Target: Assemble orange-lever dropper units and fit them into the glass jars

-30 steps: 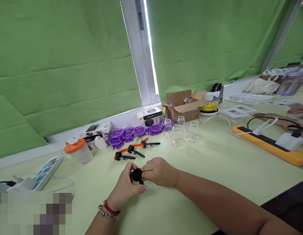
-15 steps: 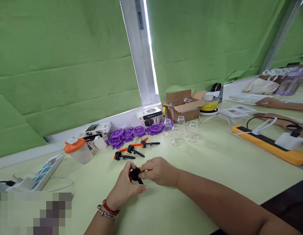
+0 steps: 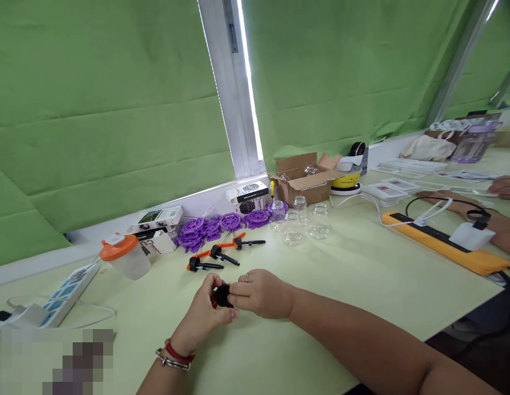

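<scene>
My left hand [image 3: 203, 310] is closed round a small black and orange part [image 3: 222, 295], thumb below it and fingers behind. The fingers of my right hand [image 3: 257, 293] pinch the same part from the right and hide some of it. Beyond my hands lie three black and orange tools with black stems, the nearest one [image 3: 205, 264] at the left. Behind them is a row of purple plastic wheel-shaped pieces [image 3: 192, 226]. Several clear glass jars [image 3: 300, 204] and clear lids [image 3: 293, 236] stand and lie to the right of these.
An orange-lidded cup [image 3: 129, 258] and a white power strip [image 3: 71, 291] are at the left. An open cardboard box [image 3: 308, 189] stands at the back. On the right lie a yellow power strip [image 3: 444, 244] and another person's arms [image 3: 456, 204].
The view has shifted slightly. My right fingers have closed further over the black part, whose lower black piece now shows less. The other person's far hand has moved right.
</scene>
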`<state>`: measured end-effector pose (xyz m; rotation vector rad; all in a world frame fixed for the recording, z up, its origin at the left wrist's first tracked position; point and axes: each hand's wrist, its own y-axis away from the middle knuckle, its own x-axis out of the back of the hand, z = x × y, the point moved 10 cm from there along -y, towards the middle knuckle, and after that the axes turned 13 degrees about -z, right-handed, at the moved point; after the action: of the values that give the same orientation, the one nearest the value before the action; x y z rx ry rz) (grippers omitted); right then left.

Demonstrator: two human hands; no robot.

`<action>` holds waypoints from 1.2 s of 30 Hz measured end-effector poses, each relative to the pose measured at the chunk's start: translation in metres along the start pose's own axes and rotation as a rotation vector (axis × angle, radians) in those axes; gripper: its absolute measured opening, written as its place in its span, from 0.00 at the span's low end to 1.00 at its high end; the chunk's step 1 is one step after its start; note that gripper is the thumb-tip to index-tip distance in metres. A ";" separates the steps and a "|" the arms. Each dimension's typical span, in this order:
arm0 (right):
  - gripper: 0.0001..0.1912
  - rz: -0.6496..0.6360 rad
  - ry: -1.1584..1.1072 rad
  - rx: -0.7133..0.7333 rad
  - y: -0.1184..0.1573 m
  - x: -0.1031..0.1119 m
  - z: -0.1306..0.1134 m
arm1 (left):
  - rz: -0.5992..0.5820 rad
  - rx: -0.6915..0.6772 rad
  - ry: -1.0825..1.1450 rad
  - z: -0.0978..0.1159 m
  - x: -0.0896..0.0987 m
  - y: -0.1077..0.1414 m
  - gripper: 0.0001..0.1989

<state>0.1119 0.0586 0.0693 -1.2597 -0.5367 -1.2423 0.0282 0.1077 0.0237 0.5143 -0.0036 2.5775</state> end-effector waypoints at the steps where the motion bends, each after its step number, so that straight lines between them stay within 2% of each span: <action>1: 0.09 0.000 0.000 -0.001 0.000 0.000 0.000 | -0.004 -0.003 0.004 -0.001 0.000 0.000 0.24; 8: 0.09 -0.070 0.024 0.004 -0.001 -0.010 0.001 | -0.040 -0.018 0.005 0.002 -0.006 -0.002 0.24; 15: 0.09 -0.044 -0.081 0.008 0.000 -0.003 0.002 | -0.002 0.053 -0.001 -0.004 -0.004 -0.001 0.24; 19: 0.09 -0.107 -0.074 0.003 -0.002 -0.011 0.002 | 0.017 0.070 -0.021 -0.003 -0.003 -0.002 0.24; 22: 0.09 -0.106 -0.063 -0.019 -0.002 -0.012 0.006 | 0.011 0.065 -0.036 -0.001 -0.004 -0.002 0.24; 28: 0.10 -0.061 -0.145 -0.026 0.001 -0.012 0.010 | 0.079 0.096 -0.225 0.006 0.000 0.002 0.27; 31: 0.10 -0.070 -0.151 -0.011 0.001 -0.015 0.008 | 0.049 0.094 -0.202 0.005 -0.003 0.001 0.26; 36: 0.15 -0.056 -0.201 -0.038 0.000 -0.013 0.011 | -0.064 0.043 -0.014 0.002 -0.013 -0.002 0.25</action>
<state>0.1110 0.0735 0.0609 -1.4192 -0.7002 -1.1829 0.0400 0.1031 0.0213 0.5400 0.0622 2.5157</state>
